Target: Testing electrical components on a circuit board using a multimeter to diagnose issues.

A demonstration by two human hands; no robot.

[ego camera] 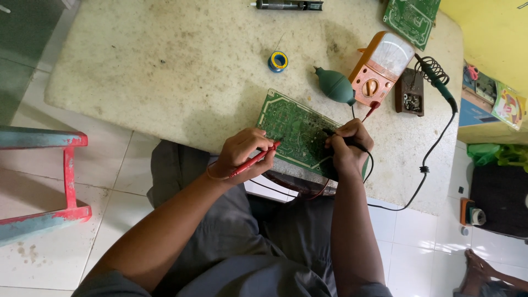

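A green circuit board [291, 129] lies at the near edge of a speckled stone table [181, 66]. My left hand [242, 151] holds a red test probe [254, 160] with its tip touching the board's near left part. Over the board's right end, my right hand [349, 144] grips a black test probe [344, 137] pointed at the board. Red and black leads run from the probes toward an orange analog multimeter [380, 67] behind the board.
A green rubber blower bulb [335, 86], a blue and yellow solder spool [278, 60], a soldering iron [440, 82] on its coil stand, a second green board [412, 19] and a black tool [289, 5] lie on the table. A red stool [66, 176] stands left.
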